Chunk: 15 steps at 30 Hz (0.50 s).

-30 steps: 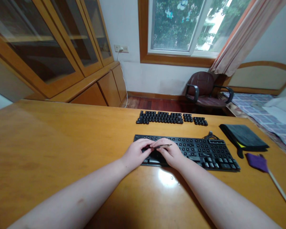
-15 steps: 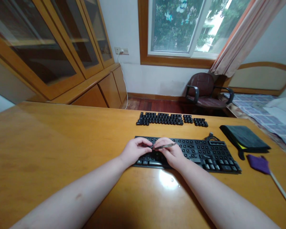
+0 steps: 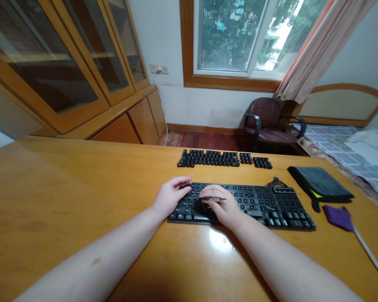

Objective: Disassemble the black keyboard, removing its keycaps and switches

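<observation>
A black keyboard (image 3: 264,203) with most of its keycaps removed lies on the wooden desk (image 3: 66,188) in front of me. My left hand (image 3: 168,197) rests on the keyboard's left end, fingers lying fairly flat over the keys. Just right of it, my right hand (image 3: 220,205) pinches a thin dark tool (image 3: 216,199) and holds it low over the keys. Rows of loose black keycaps (image 3: 222,158) are laid out on the desk behind the keyboard.
A folded dark cloth (image 3: 319,183) lies right of the keyboard, with a purple brush with a pale handle (image 3: 349,224) nearer the desk's edge. Wooden glass-door cabinets (image 3: 66,71) stand to the left. An armchair (image 3: 271,121), a window and a bed are beyond the desk.
My left hand has let go of the tool's end and spread out over the keyboard's left side. The right hand has lowered the tool toward the keys.
</observation>
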Tool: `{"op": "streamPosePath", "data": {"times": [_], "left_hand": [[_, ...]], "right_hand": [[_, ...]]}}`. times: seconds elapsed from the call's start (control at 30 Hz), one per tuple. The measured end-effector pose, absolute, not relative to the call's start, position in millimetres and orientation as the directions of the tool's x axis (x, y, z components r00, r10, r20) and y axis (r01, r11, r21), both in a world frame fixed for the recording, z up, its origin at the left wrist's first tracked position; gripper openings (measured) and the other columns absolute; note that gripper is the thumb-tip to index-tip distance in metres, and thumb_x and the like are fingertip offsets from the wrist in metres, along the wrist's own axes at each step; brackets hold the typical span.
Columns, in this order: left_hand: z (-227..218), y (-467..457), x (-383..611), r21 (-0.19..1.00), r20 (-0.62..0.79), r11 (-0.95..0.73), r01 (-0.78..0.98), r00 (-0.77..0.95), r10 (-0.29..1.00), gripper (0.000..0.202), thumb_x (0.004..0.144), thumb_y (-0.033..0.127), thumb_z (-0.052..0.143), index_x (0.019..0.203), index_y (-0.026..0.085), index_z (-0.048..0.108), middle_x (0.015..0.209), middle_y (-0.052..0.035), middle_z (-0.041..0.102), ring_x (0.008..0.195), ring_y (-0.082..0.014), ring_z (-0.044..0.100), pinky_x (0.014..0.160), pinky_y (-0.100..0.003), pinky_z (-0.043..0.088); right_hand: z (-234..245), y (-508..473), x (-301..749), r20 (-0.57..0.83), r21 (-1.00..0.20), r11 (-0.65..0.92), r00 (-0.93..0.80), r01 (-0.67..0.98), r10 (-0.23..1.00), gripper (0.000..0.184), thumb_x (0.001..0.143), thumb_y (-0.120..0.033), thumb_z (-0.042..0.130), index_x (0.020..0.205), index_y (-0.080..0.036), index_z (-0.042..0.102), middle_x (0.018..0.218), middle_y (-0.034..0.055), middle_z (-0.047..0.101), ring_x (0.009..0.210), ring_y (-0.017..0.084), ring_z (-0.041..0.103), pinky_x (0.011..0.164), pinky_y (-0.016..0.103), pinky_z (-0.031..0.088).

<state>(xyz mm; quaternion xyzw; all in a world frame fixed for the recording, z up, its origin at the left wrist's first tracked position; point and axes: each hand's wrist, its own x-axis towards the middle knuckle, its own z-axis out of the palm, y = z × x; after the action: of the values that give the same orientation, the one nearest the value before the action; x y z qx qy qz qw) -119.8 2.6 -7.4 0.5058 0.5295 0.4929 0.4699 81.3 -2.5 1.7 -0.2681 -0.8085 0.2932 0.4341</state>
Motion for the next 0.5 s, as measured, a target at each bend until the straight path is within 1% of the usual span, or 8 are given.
{"op": "streamPosePath", "data": {"times": [0.03,0.1,0.13,0.2,0.27,0.33,0.4,0.5], "left_hand": [[-2.3,4.4,-122.0,0.984,0.038,-0.026,0.177,-0.066,0.997,0.032,0.065,0.029,0.07,0.094,0.015,0.067,0.106,-0.0094,0.067,0.099,-0.0222,0.061,0.096,-0.041,0.043],[13.8,12.6,-126.3,0.92,0.141,-0.092,0.38,-0.102,0.985,0.025,0.069,0.028,0.067,0.09,0.016,0.07,0.111,-0.0097,0.065,0.105,-0.0235,0.058,0.1,-0.042,0.039],[24.1,19.3,-127.8,0.88,0.196,-0.13,0.456,-0.1,0.975,0.022,0.07,0.028,0.066,0.088,0.017,0.071,0.109,-0.009,0.066,0.105,-0.0238,0.058,0.101,-0.042,0.038],[45.3,37.3,-127.8,0.82,0.268,-0.205,0.535,-0.043,0.962,0.021,0.073,0.028,0.064,0.09,0.018,0.071,0.102,-0.007,0.069,0.099,-0.0222,0.061,0.097,-0.039,0.043],[61.0,58.6,-123.4,0.767,0.289,-0.239,0.596,0.012,0.957,0.022,0.073,0.027,0.064,0.093,0.018,0.071,0.095,-0.0051,0.07,0.089,-0.0197,0.064,0.087,-0.034,0.049],[65.7,78.3,-116.0,0.678,0.307,-0.26,0.687,0.056,0.95,0.021,0.074,0.026,0.063,0.092,0.019,0.071,0.093,-0.0042,0.071,0.084,-0.0183,0.064,0.081,-0.03,0.05],[59.2,93.2,-108.3,0.553,0.295,-0.298,0.778,0.152,0.943,0.02,0.075,0.026,0.063,0.092,0.021,0.071,0.094,-0.0039,0.071,0.088,-0.0194,0.063,0.082,-0.031,0.048],[38.9,105.5,-101.4,0.323,0.268,-0.4,0.858,0.323,0.908,0.02,0.076,0.027,0.061,0.093,0.023,0.071,0.096,-0.004,0.07,0.092,-0.0219,0.061,0.085,-0.034,0.044]], "right_hand": [[1.3,-2.3,81.6,0.557,-0.72,0.674,-0.442,0.166,0.703,0.017,0.087,-0.019,0.05,0.093,-0.023,0.065,0.093,0.006,0.064,0.089,0.017,0.06,0.081,0.033,0.05],[0.7,-2.3,82.1,0.569,-0.729,0.667,-0.404,0.154,0.716,0.017,0.086,-0.019,0.05,0.093,-0.023,0.065,0.091,0.0058,0.064,0.088,0.018,0.06,0.08,0.033,0.05],[0.4,-2.4,82.2,0.572,-0.729,0.668,-0.399,0.152,0.716,0.017,0.086,-0.019,0.05,0.093,-0.023,0.065,0.091,0.0057,0.065,0.087,0.018,0.061,0.079,0.034,0.05],[-0.4,-2.5,82.1,0.576,-0.725,0.671,-0.396,0.156,0.715,0.018,0.086,-0.019,0.05,0.094,-0.023,0.065,0.091,0.0056,0.065,0.087,0.018,0.061,0.079,0.034,0.05],[-1.1,-2.2,81.9,0.59,-0.713,0.683,-0.391,0.159,0.707,0.018,0.086,-0.018,0.048,0.095,-0.023,0.064,0.089,0.0053,0.066,0.086,0.018,0.061,0.079,0.034,0.05],[-1.7,-1.5,82.0,0.603,-0.699,0.696,-0.386,0.165,0.698,0.019,0.086,-0.017,0.048,0.094,-0.022,0.064,0.088,0.005,0.066,0.086,0.017,0.061,0.078,0.033,0.049],[-1.7,-1.0,82.2,0.61,-0.691,0.702,-0.381,0.173,0.695,0.019,0.086,-0.016,0.047,0.094,-0.022,0.063,0.086,0.0048,0.067,0.085,0.017,0.061,0.078,0.033,0.049],[-0.7,-0.7,82.2,0.607,-0.692,0.698,-0.375,0.183,0.7,0.018,0.087,-0.017,0.047,0.094,-0.022,0.063,0.085,0.0048,0.067,0.084,0.017,0.061,0.078,0.033,0.05]]}}
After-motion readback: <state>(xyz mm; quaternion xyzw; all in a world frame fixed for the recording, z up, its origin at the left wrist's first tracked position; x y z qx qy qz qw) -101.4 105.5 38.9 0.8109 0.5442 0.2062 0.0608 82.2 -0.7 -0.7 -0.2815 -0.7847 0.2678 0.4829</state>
